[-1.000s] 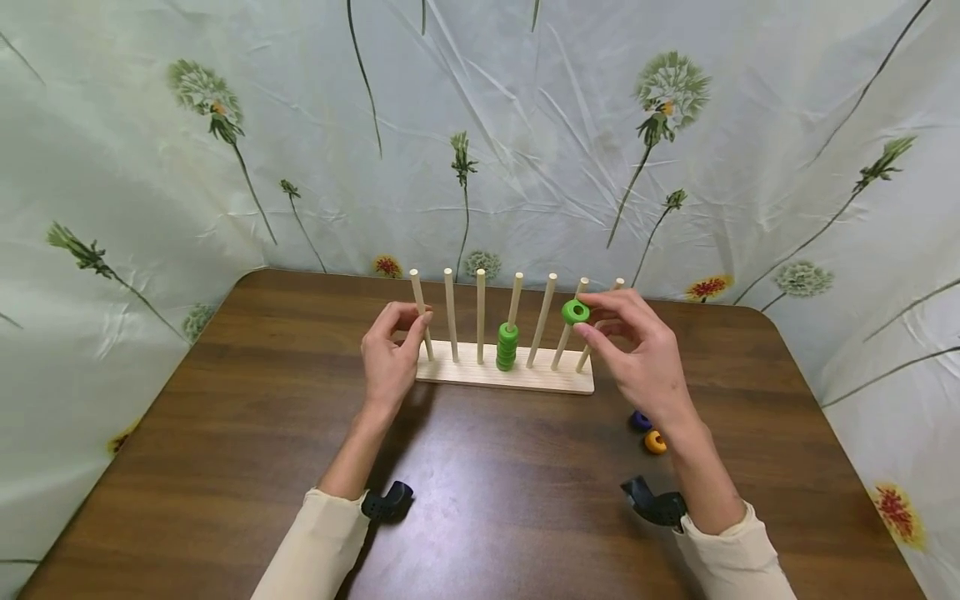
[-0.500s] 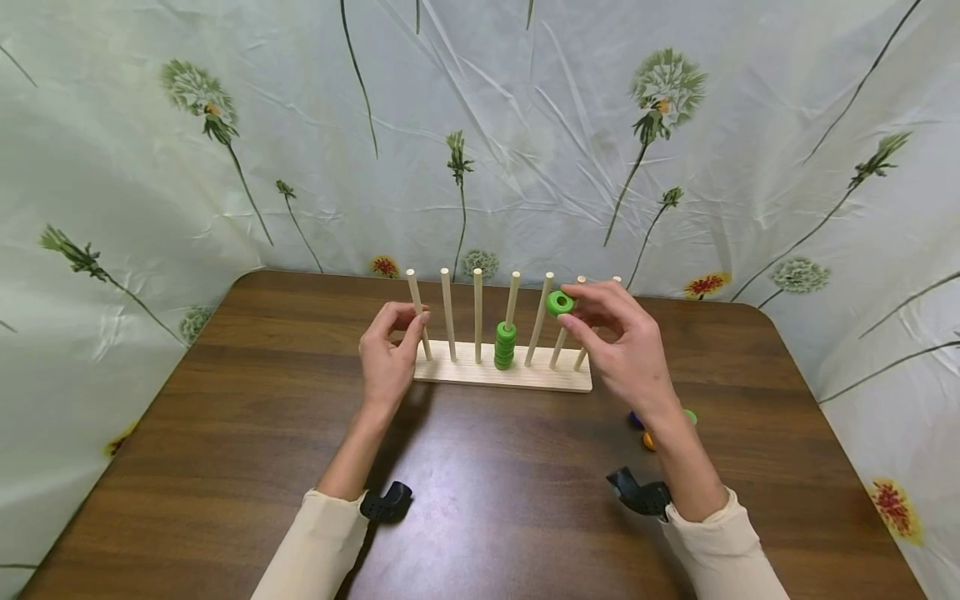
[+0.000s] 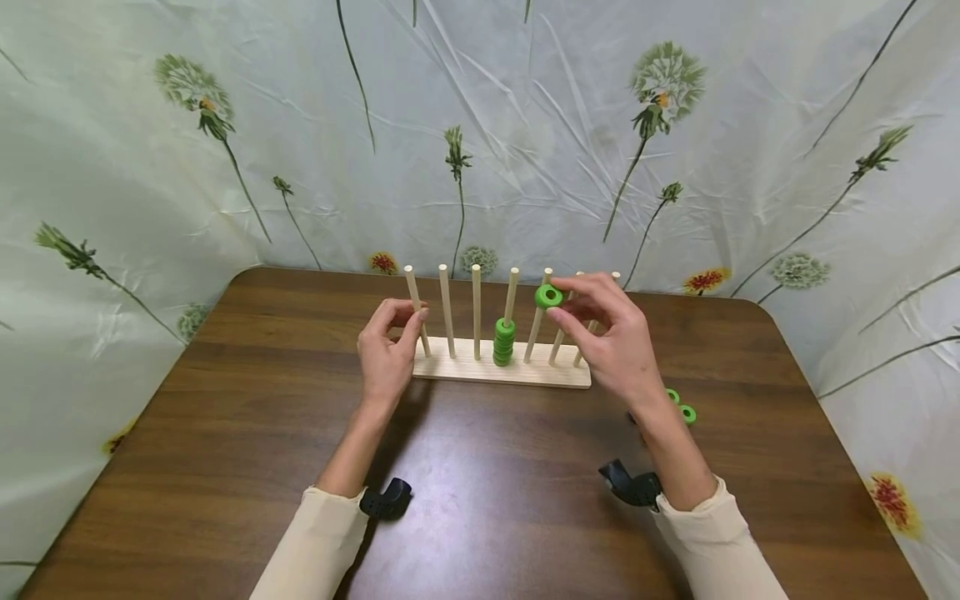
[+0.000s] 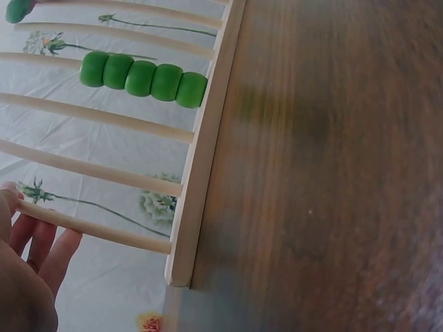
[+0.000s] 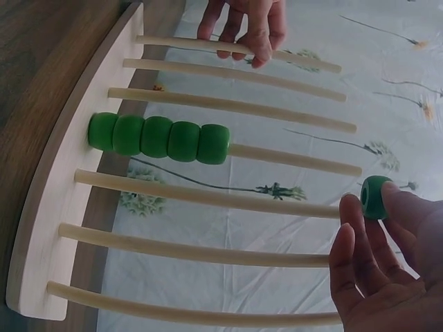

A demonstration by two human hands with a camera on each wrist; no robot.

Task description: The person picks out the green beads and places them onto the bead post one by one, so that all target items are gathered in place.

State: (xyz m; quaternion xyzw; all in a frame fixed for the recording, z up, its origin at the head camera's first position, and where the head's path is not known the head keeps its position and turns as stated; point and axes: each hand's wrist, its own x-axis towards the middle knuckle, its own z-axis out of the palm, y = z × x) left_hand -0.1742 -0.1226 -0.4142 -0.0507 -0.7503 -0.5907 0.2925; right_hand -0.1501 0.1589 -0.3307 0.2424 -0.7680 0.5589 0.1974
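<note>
Behind everything hangs a flower-printed cloth (image 3: 315, 108), and below it spreads my brown desk (image 3: 480, 500). The wooden rack (image 3: 457, 372) stands near the desk's far edge, midway between the two far corners, its seven pegs upright.

My left hand (image 3: 387, 354) pinches the rack's leftmost peg (image 3: 412, 285) between thumb and fingers. My right hand (image 3: 613, 342) grips one green ring (image 3: 548, 304) between thumb and fingertip, the other fingers loosely bent; that ring is up near the tips of the fourth and fifth pegs from the left. Five green rings (image 3: 504, 342) sit stacked at the bottom of the fourth peg. Two loose rings (image 3: 689, 419) lie toward the desk's right edge, beside my forearm, which partly hides one.
</note>
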